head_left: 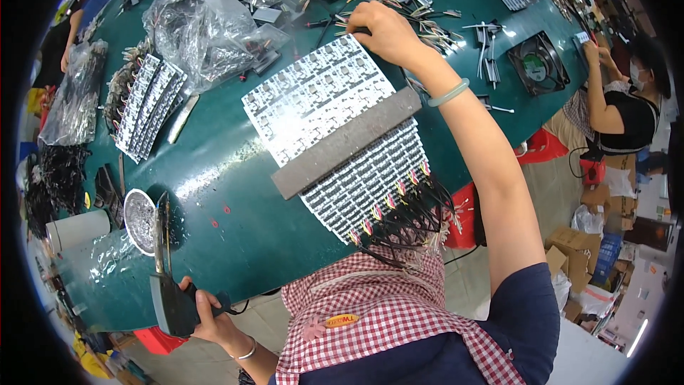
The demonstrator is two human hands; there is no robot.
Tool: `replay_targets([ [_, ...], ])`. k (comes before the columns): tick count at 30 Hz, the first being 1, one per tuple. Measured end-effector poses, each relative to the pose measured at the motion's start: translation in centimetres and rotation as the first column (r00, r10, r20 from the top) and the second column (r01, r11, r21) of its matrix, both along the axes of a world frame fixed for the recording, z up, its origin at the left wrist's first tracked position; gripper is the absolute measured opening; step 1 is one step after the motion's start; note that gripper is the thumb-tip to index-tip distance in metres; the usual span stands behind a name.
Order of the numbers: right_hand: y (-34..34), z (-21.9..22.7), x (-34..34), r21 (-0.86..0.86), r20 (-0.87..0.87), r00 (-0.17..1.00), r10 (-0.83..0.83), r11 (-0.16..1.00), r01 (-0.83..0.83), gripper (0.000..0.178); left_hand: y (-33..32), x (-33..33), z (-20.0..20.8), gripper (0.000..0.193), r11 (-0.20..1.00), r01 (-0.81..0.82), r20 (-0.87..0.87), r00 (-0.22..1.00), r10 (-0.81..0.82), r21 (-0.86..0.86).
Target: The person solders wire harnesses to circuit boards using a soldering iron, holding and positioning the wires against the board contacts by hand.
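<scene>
My right hand (385,28) reaches far across the green table (228,199) and closes on thin coloured wires (427,32) lying beyond a large panel of small circuit boards (320,96). A grey metal bar (347,142) lies across that panel. Black wires with coloured ends (406,210) hang from the panel's near edge. My left hand (206,314) grips the black handle of a soldering iron (162,271) at the table's near edge, its tip pointing away from me.
A round tin of solder residue (139,219) and a white roll (75,229) sit left. Clear plastic bags (206,25), another board panel (146,107) and a black fan (538,63) lie on the table. Another person (620,100) works at right. Cardboard boxes (570,249) stand on the floor.
</scene>
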State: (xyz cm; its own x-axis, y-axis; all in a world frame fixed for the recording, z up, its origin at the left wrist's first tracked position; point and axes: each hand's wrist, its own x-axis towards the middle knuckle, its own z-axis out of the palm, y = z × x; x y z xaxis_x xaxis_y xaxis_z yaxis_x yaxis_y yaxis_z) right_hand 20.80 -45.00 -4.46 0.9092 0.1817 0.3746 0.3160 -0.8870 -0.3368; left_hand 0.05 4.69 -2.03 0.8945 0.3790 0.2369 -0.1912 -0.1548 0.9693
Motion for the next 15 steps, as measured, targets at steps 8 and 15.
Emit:
replay_targets([
  [8, 0.7, -0.4, 0.8, -0.147, 0.080, 0.996, -0.030, 0.988, 0.042, 0.007, -0.8, 0.2, -0.1, 0.041, 1.000, -0.010, -0.028, 1.000, 0.010, -0.003],
  [15, -0.1, 4.1, 0.1, 0.228, 0.033, 0.999, -0.026, 0.974, 0.018, 0.011, -0.5, -0.2, -0.1, 0.044, 0.999, 0.011, -0.013, 1.000, -0.012, -0.031],
])
